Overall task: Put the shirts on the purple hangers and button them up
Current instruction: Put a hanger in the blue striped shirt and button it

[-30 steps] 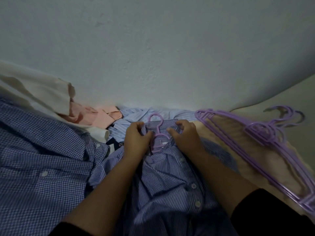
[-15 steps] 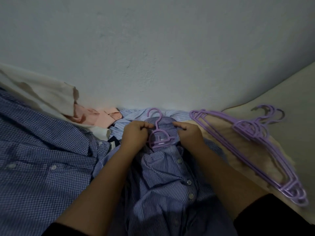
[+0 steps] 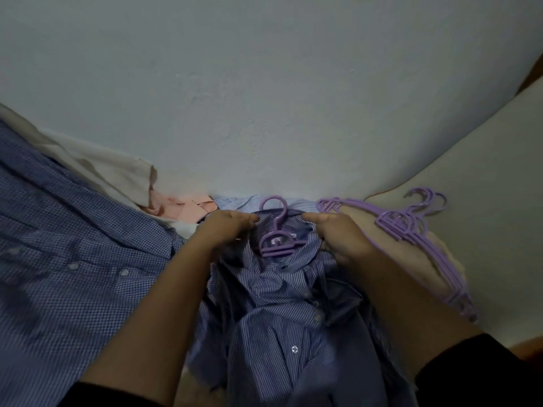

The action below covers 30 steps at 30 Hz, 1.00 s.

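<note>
Between the two hands lies a purple hanger [image 3: 277, 240], its hook pointing toward the wall, set inside a striped shirt [image 3: 282, 312]. Left hand [image 3: 226, 233] pinches the collar on one side with curled fingers; right hand [image 3: 340, 239] grips the collar on the other. Right of the right hand, a stack of purple hangers [image 3: 417, 239] rests on the bed [image 3: 484, 186]. Left of the left hand lie a checked shirt [image 3: 64, 265], a pink shirt [image 3: 182, 208] and a cream garment [image 3: 111, 171].
</note>
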Available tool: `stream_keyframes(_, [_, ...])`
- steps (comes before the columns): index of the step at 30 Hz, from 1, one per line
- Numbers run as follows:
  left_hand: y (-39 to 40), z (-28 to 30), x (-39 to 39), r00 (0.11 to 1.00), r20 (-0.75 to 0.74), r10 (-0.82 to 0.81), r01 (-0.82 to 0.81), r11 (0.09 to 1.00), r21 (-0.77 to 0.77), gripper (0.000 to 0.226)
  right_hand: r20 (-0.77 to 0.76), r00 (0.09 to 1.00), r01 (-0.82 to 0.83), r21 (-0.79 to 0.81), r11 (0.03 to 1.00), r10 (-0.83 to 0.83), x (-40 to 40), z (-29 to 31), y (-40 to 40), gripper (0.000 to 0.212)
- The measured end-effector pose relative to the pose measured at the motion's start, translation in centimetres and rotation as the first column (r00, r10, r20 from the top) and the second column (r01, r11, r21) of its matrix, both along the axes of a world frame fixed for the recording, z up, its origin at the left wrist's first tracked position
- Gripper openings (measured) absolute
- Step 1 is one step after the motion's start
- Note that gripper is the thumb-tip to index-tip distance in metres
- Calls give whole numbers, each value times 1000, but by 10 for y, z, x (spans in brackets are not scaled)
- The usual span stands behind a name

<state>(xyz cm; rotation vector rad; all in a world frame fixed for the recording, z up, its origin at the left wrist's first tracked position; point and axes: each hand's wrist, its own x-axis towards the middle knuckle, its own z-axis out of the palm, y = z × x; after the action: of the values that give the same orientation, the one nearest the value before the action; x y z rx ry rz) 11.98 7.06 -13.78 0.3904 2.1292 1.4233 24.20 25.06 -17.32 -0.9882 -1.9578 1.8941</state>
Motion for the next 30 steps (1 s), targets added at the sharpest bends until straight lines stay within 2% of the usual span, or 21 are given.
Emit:
stream_keyframes(2, [-5,-2,3,995,99,-29,26,999,37,29,-25,1000,5,-54,999,-6,7,6,-5,22])
stream_keyframes(3, [-8,-4,4,987,149,-61,55,997,50,34,-42,999,3,-87,996,-7,9,7,-6,24])
stream_keyframes(5, [-13,-8,6,969,222,-108,92,992,81,39,-68,998,1,-179,984,-14,15,8,-10,45])
stream_keyframes(7, [-17,-8,8,948,289,-131,98,987,128,39,-104,995,-20,-227,974,-4,17,3,-8,37])
stream_keyframes(11, [-27,-8,7,835,529,-152,-16,954,300,37,-115,993,0,-334,942,-41,20,2,-3,35])
stream_keyframes(14, [-31,-15,-1,770,630,-102,-144,934,327,34,-121,990,4,-494,869,-73,20,5,1,24])
stream_keyframes(16, [-27,-22,-6,819,562,-113,-93,941,325,24,-179,982,-35,-459,888,-54,19,1,1,12])
stream_keyframes(17, [-24,-26,-8,859,497,-124,-44,949,312,28,-209,978,-66,-386,920,-17,18,-3,1,3])
stream_keyframes(18, [-21,-31,-9,906,411,-103,-14,962,271,36,-214,976,-83,-283,955,21,17,-6,-1,11])
stream_keyframes(20, [-15,-37,-10,990,140,-6,-13,991,133,36,-154,986,-67,-15,998,63,15,-14,-1,27])
stream_keyframes(22, [-10,-42,-11,983,-168,68,-71,997,-10,24,-152,988,3,186,983,26,13,-18,-2,25])
stream_keyframes(23, [-7,-44,-11,960,-267,88,-103,994,-40,20,-173,985,32,269,963,16,11,-20,-1,19])
stream_keyframes(25, [-3,-48,-12,924,-356,137,-144,990,6,16,-143,988,1,418,909,65,7,-26,4,16])
stream_keyframes(27, [0,-51,-10,914,-373,158,-135,987,86,13,-73,986,-92,493,865,147,3,-35,7,20])
stream_keyframes(30, [2,-61,-8,928,-360,93,-70,995,78,16,4,970,-222,418,881,242,-5,-40,9,28])
